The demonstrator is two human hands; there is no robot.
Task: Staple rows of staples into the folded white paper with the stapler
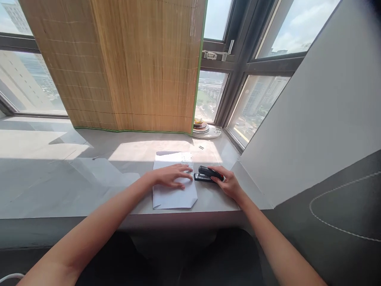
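Note:
White sheets of paper (172,198) lie on the sill in front of me, with a patch of print or writing near the top right. My left hand (172,175) rests flat on them, fingers spread toward the right edge. Just right of the paper, my right hand (224,180) grips a black stapler (204,174) by its rear end. The stapler's jaw points left at the paper's right edge. Whether the edge lies inside the jaw, I cannot tell.
Two small staple strips (201,147) lie beyond the stapler. Stacked plates (206,131) stand in the window corner. A bamboo blind (143,67) hangs low over the back of the sill (59,194). A white wall (312,107) slants up on the right.

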